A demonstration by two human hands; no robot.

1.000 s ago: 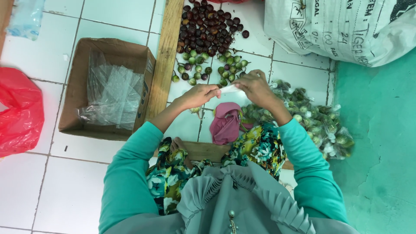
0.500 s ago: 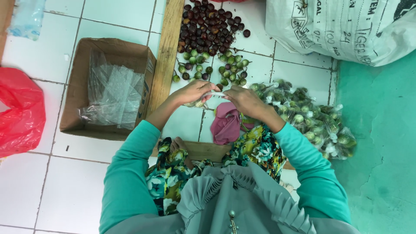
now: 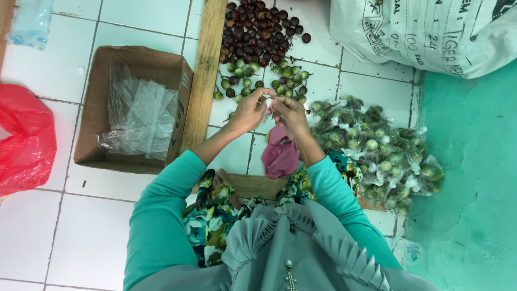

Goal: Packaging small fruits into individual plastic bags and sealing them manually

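Both hands meet over the tiled floor (image 3: pixel 134 16), just in front of the loose fruit. Left hand (image 3: pixel 249 111) and right hand (image 3: pixel 288 114) are pinched narrow on the same small clear bag (image 3: pixel 267 104), fingertips touching at its neck. What's inside the bag is too small to tell.

Layout:
- Loose green fruit (image 3: pixel 264 81) scattered right beyond the hands; dark purple fruit (image 3: pixel 257 29) heaped further out, toward the top edge of the floor.
- Wooden plank (image 3: pixel 203 75) runs along the left side of both heaps.
- Cardboard box (image 3: pixel 132 105) left of the plank, holding empty clear bags (image 3: pixel 137 116).
- Pile of filled bags (image 3: pixel 377 148) to the right, spilling onto the green mat (image 3: pixel 468 188).
- Pink cloth (image 3: pixel 280 153) on the lap, under the right wrist.
- White sack (image 3: pixel 425 29) at top right, red plastic bag (image 3: pixel 24 137) at the left edge.

Risks, as I read it:
- Grip is fingertip-only on thin film; a slip at the neck would likely drop the bag and let its contents roll into the loose heap.
- Stems could puncture the film if it's pulled tight.
- The filled pile sits close to the right elbow, so a wide arm swing could knock bags further onto the mat.
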